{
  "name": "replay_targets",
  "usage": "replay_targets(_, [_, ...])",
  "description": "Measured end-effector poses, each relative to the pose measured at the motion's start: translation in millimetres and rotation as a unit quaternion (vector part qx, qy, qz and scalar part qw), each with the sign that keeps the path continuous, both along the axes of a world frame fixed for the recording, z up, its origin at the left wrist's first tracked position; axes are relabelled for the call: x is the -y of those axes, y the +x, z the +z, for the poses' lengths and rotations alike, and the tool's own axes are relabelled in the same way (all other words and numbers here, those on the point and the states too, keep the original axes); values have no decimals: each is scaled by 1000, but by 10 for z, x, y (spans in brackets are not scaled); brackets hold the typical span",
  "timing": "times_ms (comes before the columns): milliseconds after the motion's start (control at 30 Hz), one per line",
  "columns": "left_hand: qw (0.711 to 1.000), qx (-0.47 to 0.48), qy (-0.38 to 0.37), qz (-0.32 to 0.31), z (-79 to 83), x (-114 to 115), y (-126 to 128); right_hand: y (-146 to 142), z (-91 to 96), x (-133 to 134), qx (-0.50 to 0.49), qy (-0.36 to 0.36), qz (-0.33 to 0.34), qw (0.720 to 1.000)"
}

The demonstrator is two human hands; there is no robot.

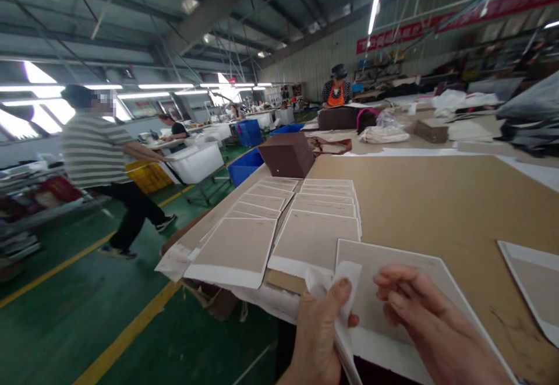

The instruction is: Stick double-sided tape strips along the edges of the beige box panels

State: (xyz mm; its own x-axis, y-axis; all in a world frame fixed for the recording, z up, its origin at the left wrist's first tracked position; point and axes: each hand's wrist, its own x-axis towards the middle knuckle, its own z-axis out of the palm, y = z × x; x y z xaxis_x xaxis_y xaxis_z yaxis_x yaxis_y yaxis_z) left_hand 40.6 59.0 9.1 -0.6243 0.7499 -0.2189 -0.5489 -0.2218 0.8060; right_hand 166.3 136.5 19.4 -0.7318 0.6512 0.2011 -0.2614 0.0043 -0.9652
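Note:
My left hand [318, 332] pinches a thin white strip of paper [347, 277] between thumb and fingers at the near left corner of a tan board with white borders [406, 309]. My right hand [430, 321] rests on that board with its fingers curled together, fingertips close to the strip. The board lies at the near edge of the long cardboard-covered table [437, 204]. Beyond it, two rows of similar tan boards [305, 222] overlap one another toward a brown box [286, 155].
Another board [535, 280] lies at the right. Bags, boxes and cloth piles sit further along the table. A person in a striped shirt [98, 158] walks on the green floor at left near white and blue bins. A worker in an orange apron [335, 91] stands far back.

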Motion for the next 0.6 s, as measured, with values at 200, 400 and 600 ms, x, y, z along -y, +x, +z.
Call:
replay_targets(200, [996, -19, 24, -80, 26, 29, 187, -204, 10, 73, -36, -232, 8, 972])
replay_targets(400, [987, -112, -32, -108, -116, 145, -73, -51, 52, -291, -77, -214, -147, 963])
replay_targets(600, [964, -192, -25, -184, 227, 152, -159, 66, 70, -204, 174, 21, 81, 981])
